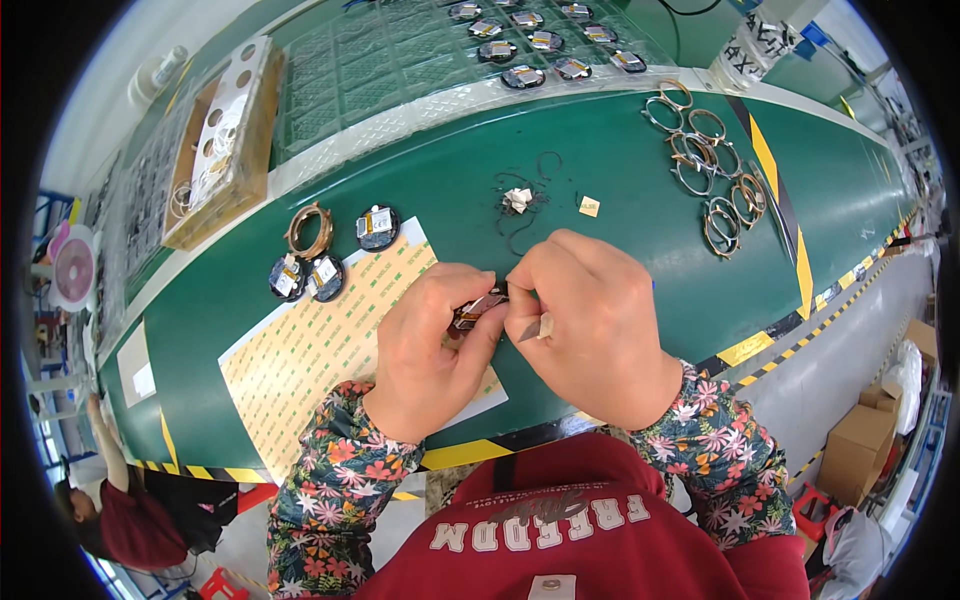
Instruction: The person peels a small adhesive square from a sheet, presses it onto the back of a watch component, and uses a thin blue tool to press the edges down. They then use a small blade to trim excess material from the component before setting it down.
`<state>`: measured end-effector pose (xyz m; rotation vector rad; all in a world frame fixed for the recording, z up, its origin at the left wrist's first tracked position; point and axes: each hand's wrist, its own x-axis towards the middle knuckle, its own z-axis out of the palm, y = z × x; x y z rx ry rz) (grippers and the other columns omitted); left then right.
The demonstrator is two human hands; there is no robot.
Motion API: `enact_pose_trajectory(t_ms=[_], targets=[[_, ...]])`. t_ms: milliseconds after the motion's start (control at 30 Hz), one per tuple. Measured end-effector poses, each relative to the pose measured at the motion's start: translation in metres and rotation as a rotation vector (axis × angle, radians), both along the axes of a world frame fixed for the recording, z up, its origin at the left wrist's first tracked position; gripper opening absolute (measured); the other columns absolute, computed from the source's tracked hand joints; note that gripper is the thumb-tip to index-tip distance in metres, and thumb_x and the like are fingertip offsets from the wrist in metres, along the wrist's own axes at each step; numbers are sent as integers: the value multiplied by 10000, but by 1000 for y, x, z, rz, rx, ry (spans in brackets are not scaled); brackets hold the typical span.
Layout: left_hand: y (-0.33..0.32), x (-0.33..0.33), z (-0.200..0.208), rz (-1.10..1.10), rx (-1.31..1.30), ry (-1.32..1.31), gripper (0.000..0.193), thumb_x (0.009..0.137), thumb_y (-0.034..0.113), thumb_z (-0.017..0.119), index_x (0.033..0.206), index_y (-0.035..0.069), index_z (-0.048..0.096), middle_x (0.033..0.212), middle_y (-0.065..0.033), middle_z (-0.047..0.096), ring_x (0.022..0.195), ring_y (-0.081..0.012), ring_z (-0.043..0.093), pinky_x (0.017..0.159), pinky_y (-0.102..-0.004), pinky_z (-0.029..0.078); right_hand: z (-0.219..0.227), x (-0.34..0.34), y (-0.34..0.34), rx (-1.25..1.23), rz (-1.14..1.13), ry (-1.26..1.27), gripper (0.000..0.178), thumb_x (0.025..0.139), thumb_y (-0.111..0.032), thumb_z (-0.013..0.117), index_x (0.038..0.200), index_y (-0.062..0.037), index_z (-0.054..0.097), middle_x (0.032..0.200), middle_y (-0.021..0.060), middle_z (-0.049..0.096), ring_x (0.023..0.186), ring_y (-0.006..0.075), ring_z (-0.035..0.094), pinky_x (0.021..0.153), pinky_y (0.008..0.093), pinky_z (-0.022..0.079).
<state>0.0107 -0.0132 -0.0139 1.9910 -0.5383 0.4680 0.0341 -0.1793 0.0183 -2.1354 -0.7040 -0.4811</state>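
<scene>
Between the thumb and fingers of my left hand (420, 350) is a small round electronic module (476, 312), dark with a brown-orange strip. My right hand (595, 325) is closed in a pinch at the module's right edge; what its fingertips grip is hidden. A small pointed grey and beige piece (538, 328) shows under its curled fingers. Below my left hand lies a cream sheet (310, 350) with rows of small green print. Near its far edge are round modules with white labels (377, 228) and a bronze-coloured ring case (310, 231).
Black thin scraps (520, 235) and a crumpled white bit (517, 200) lie beyond my hands, beside a small beige square (589, 206). Several metal rings (706, 150) sit at the far right. A clear tray (400, 70) holds more modules; a wooden box (225, 150) stands left. Another person (130, 510) is at lower left.
</scene>
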Motion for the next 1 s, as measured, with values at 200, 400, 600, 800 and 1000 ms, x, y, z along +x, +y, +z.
enact_pose_trajectory(t_ms=[200, 400, 600, 800, 1000], targets=[[-1, -1, -4, 22, -60, 59, 337, 802, -46, 738, 1077, 36, 560, 959, -132, 651, 738, -214, 668, 601, -292, 534, -3, 3, 2, 19, -8, -44, 220, 617, 76, 679, 749, -51, 557, 670, 75, 512, 571, 267, 533, 506, 368, 423], [0, -2, -5, 51, -90, 123, 347, 807, -18, 756, 1080, 38, 549, 948, -123, 653, 770, -205, 685, 627, -291, 541, -1, 4, 0, 54, -14, -37, 226, 635, 81, 696, 776, -49, 576, 677, 74, 514, 560, 244, 539, 489, 351, 421], [0, -2, -9, 53, -166, 207, 356, 803, 16, 780, 1076, 38, 552, 930, -112, 656, 786, -196, 695, 661, -296, 549, -4, 6, -6, 74, 5, 50, 172, 714, 75, 698, 833, -28, 629, 710, 84, 572, 597, 228, 589, 515, 325, 461], [1, -3, -6, 46, -165, 233, 344, 804, 18, 779, 1068, 40, 560, 929, -105, 661, 808, -192, 701, 680, -293, 550, 6, 6, -11, 98, 112, 195, 108, 770, 63, 681, 848, -9, 664, 724, 95, 612, 623, 234, 610, 538, 326, 480], [1, -2, -6, 13, -150, 193, 344, 806, 12, 776, 1075, 44, 564, 939, -109, 664, 808, -199, 701, 671, -294, 553, 9, 8, -14, 41, 133, 214, 102, 757, 60, 679, 828, -9, 654, 719, 98, 607, 622, 244, 606, 540, 335, 474]])
